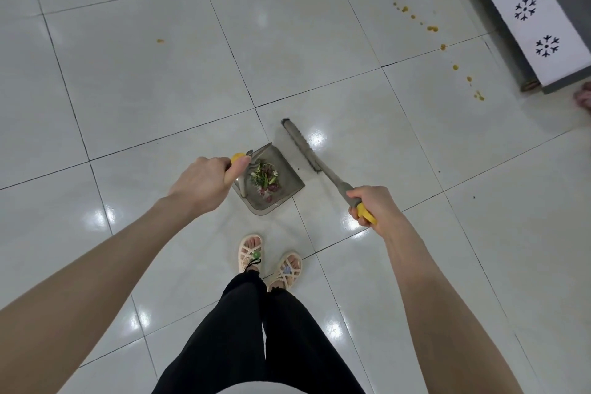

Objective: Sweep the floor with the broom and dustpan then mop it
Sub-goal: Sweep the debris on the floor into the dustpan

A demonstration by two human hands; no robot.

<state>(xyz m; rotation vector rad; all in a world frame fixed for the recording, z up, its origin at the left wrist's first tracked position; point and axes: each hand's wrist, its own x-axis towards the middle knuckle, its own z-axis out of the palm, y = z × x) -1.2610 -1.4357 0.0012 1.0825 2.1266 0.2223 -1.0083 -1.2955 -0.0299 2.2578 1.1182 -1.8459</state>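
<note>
With both hands, left [204,182] and right [371,205], curled round handles, the scraps [265,177] risked spilling if the dustpan [287,179] tipped toward the broom [303,150].

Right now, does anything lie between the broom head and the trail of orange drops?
Nothing visible does. Only bare floor tile separates the broom head from the orange drops. The dustpan sits on the broom's other side, out of that path.

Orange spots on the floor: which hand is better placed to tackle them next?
Right, probably. The right hand grips the broom, and most spots lie on its side. The left hand holds the dustpan, already holding scraps.
</note>
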